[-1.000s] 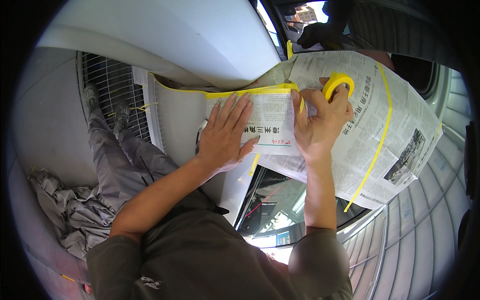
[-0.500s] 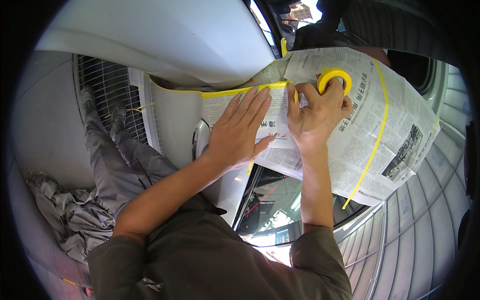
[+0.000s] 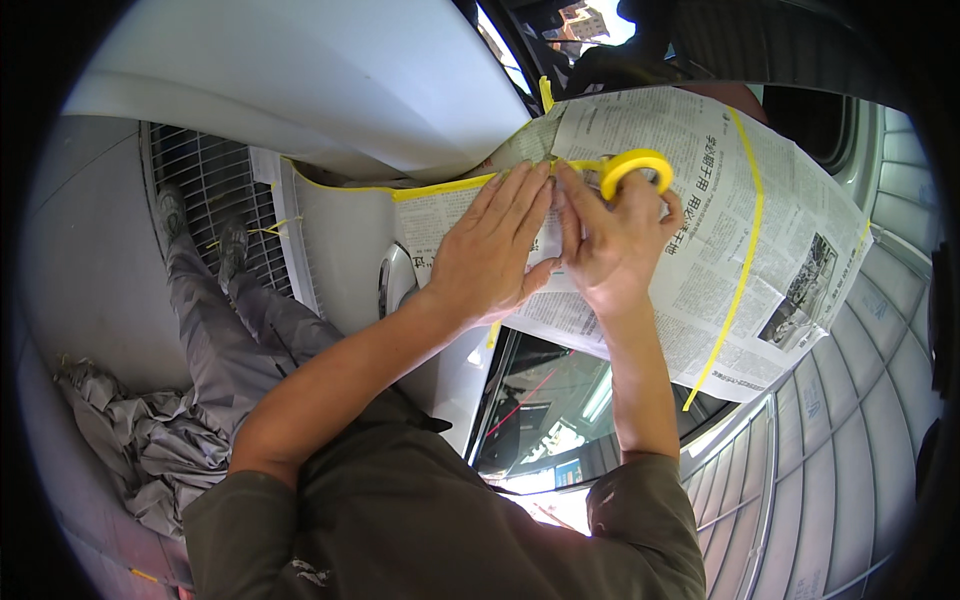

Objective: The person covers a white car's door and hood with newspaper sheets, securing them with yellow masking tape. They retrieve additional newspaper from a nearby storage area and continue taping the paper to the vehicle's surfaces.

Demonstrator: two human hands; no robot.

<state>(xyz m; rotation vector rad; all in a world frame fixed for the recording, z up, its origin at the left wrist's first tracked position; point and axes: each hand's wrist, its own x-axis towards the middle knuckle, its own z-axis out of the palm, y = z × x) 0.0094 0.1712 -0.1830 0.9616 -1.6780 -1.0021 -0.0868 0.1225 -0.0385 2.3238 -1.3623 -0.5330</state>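
Observation:
My left hand (image 3: 490, 245) lies flat with fingers stretched out on a newspaper sheet (image 3: 710, 290) that covers part of a pale car door. Its fingertips reach the yellow tape strip (image 3: 440, 188) along the paper's far edge. In my right hand (image 3: 615, 240) is a roll of yellow masking tape (image 3: 607, 178), held with fingers through and around its ring. A length of tape runs from the roll along the paper's edge toward the left fingertips. My right index finger presses down close beside them. Another yellow strip (image 3: 748, 260) crosses the newspaper on the right.
A door handle (image 3: 397, 278) and a dark window (image 3: 540, 405) sit nearer me. Beyond the taped edge rises a pale body panel (image 3: 300, 80). Floor grating (image 3: 205, 165) and a crumpled grey sheet (image 3: 150, 440) are at left; a quilted-looking wall (image 3: 850, 400) stands at right.
My right hand has moved slightly left, closer to my left hand, and the tape roll has tipped and shifted left with it. A stretch of tape now shows along the edge beneath the roll.

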